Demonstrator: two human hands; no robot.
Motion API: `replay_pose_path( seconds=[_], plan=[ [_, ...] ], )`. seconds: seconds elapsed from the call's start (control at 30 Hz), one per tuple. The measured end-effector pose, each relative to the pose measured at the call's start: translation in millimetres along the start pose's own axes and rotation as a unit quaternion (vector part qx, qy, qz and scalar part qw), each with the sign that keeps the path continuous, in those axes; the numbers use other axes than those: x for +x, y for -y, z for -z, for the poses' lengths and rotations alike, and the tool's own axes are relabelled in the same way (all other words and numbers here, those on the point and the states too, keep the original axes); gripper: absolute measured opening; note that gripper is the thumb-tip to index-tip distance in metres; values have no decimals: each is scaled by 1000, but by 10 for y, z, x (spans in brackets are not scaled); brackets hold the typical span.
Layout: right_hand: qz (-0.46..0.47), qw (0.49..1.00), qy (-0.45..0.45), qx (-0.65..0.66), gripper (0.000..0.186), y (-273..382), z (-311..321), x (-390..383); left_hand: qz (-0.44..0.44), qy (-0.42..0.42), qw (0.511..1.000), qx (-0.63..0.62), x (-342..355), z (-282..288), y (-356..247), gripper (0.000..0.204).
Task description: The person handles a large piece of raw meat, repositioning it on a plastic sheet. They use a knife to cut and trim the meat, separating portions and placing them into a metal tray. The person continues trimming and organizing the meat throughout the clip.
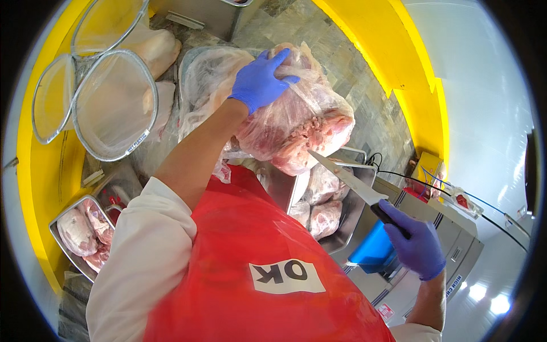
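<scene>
A large slab of raw pink meat (327, 105), partly covered by clear plastic film, lies in front of me at the upper middle. My left hand (261, 82), in a blue glove, rests on its top with fingers and thumb spread over the film. In my right hand (415, 238), also gloved in blue, is a knife (354, 183), its dark handle inside my closed fingers. The blade points up and left, its tip at the lower edge of the meat, close to a rough cut face; whether it touches, I cannot tell.
Below the meat, a metal tray (342, 245) holds more wrapped pieces. Another metal tray (54, 231) of meat stands at the left. Wire hoops (156, 108) holding clear bags hang at the upper left. Grey cabinets (450, 242) and a blue container (373, 251) are at the right.
</scene>
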State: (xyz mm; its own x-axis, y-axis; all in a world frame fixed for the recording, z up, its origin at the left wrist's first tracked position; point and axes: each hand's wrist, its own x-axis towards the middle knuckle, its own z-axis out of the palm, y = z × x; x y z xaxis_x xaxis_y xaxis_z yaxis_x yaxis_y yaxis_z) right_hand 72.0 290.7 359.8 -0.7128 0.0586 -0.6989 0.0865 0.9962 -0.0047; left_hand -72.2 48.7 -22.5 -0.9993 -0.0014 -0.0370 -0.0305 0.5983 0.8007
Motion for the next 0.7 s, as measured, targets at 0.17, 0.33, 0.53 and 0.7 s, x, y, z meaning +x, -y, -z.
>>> replay_pose_path(
  seconds=[0.17,0.33,0.53,0.7],
  plan=[
    [30,999,-43,-9,44,-122,-497,116,-18,0,1000,2,29,-36,-11,80],
    [17,1000,-23,-10,45,-73,-532,204,-23,-17,1000,5,28,-59,23,80],
    [18,998,-55,3,47,-89,-852,209,-34,-47,998,-8,4,-126,58,79],
    [1,998,-49,-27,50,-37,-1066,252,-19,-41,999,2,-31,-138,36,80]
  ],
)
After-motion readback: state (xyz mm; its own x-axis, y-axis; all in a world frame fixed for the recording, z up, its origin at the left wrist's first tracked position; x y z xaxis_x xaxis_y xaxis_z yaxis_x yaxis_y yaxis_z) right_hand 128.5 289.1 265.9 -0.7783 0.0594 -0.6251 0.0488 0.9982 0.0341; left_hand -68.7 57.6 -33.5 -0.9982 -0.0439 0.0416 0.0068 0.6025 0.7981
